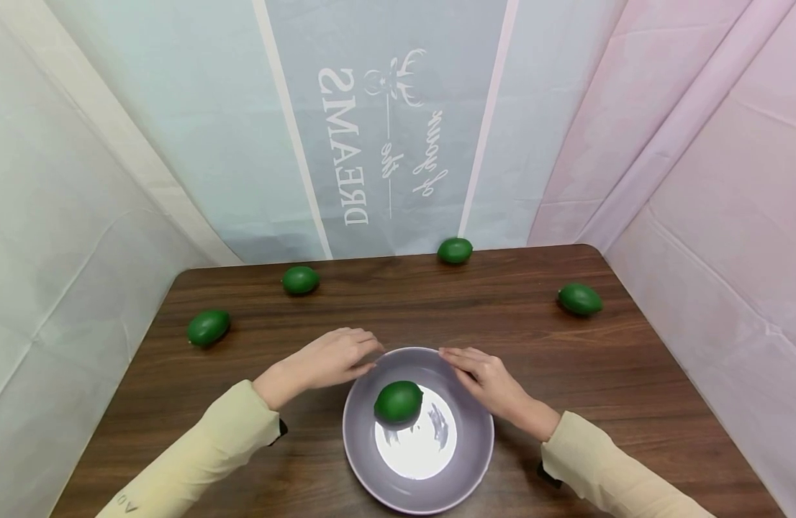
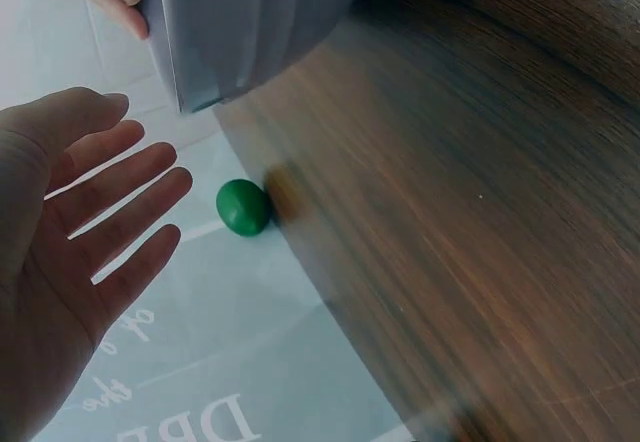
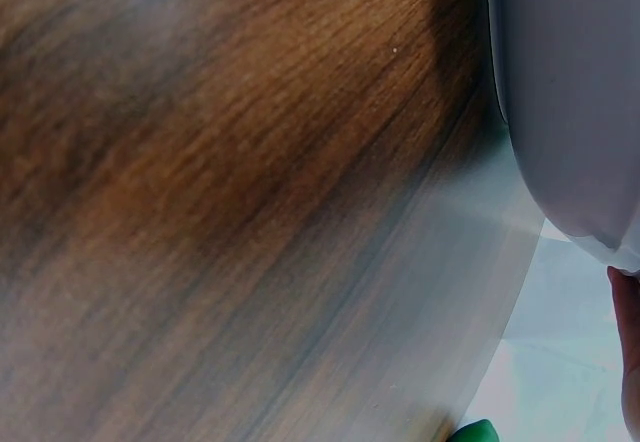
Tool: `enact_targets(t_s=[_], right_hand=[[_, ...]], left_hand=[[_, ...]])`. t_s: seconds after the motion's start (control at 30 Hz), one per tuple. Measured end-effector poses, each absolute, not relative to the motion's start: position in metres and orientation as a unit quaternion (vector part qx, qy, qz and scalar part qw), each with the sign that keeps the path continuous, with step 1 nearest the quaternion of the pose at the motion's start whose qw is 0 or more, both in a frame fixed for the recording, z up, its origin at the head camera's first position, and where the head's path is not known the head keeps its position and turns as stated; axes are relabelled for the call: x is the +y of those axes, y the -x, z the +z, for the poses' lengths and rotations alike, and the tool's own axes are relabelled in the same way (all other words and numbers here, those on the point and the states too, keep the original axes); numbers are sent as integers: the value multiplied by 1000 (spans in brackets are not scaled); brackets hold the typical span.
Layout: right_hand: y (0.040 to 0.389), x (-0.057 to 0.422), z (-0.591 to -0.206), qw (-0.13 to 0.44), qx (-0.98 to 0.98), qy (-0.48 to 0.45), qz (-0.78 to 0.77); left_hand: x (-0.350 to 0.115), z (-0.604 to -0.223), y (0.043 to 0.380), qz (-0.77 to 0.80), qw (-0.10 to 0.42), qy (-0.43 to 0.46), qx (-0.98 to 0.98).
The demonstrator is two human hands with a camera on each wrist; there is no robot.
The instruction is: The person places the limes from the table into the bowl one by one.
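Observation:
A grey-purple bowl stands near the table's front with one green lime in it. My left hand is at the bowl's upper left rim. Its fingers are spread and hold nothing, as the left wrist view shows of this hand. At the upper right rim my right hand touches the bowl with straight fingers, its thumb over the bowl's inside. Little of the right hand shows in the right wrist view, below the bowl.
Four sides differ: a lime lies far left, another lime at the back left, a lime on the back edge, and a lime at the right. The brown wooden table meets a printed cloth behind.

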State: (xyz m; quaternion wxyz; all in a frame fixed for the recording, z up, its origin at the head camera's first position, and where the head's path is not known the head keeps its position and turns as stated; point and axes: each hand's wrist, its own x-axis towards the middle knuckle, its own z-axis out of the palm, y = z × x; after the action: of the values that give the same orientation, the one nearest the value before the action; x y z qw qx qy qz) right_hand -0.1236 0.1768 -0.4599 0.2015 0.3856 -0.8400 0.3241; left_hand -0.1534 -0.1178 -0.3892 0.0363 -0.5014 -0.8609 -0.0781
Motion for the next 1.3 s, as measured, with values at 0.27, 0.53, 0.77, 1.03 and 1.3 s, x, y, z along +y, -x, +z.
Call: enact_targets(t_s=[0.27,0.53,0.77,1.03,1.3], right_hand=[[124,176,-459,202,-838,-389,325],[122,177,-458,190,-844,-381,326],[122,177,-457,182,-846,-378,329],[123,177,-458,193,-842,-383,327],[123,177,-458,191,-842,-383,328]], left_hand=[[-127,-393,155,-81,27,479,-873],[-137,-396,156,-96,38,466,-878],[-145,-399,158,-99,36,458,-883],[-158,-402,161,-112,16,428,-897],[-166,-403,160,-108,13,410,-906]])
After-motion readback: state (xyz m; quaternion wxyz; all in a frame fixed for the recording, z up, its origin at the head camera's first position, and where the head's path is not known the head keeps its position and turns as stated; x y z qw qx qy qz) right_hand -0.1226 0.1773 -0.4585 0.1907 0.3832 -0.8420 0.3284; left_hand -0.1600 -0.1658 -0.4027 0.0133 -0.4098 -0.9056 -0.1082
